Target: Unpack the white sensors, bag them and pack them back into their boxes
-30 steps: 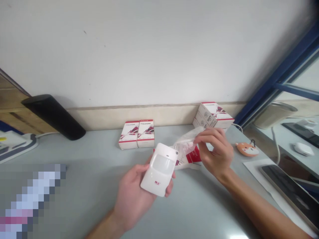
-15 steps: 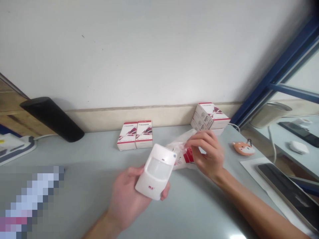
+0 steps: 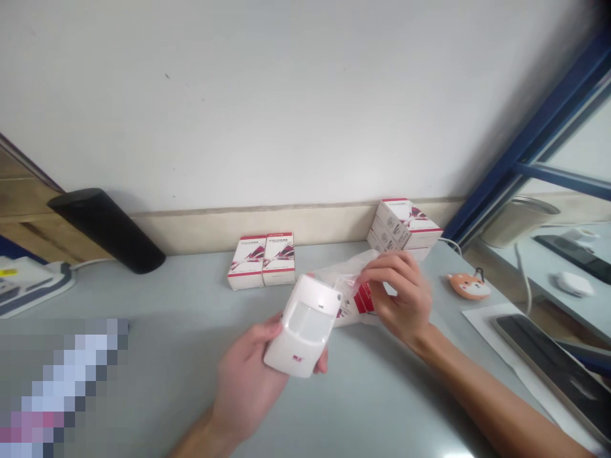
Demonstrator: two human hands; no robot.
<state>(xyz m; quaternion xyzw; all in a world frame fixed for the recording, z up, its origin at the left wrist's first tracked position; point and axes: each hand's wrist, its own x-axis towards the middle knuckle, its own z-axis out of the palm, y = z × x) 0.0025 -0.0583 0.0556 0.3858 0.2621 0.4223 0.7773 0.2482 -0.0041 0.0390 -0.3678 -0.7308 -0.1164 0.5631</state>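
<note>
A white motion sensor (image 3: 305, 327) with a curved lens window and small red lettering is gripped in my left hand (image 3: 251, 375), tilted above the table. The thumb lies on its left edge and fingertips show at its right. My right hand (image 3: 401, 296) is pinching a clear plastic bag (image 3: 341, 275), just beyond the sensor's upper right corner. Under the bag lies a red and white box (image 3: 365, 298), partly covered by my right hand. What the bag holds, if anything, I cannot make out.
Two white and red boxes (image 3: 262, 261) lie side by side near the wall. More such boxes (image 3: 405, 226) are stacked at the back right. An orange animal-face case (image 3: 470, 286) and a dark phone (image 3: 548, 369) lie rightward. A black cylinder (image 3: 109, 229) leans at the left.
The sensor in my left hand has shifted slightly right, closer to the bag. My right hand keeps its pinch on the bag. The whole view has shifted a little.
</note>
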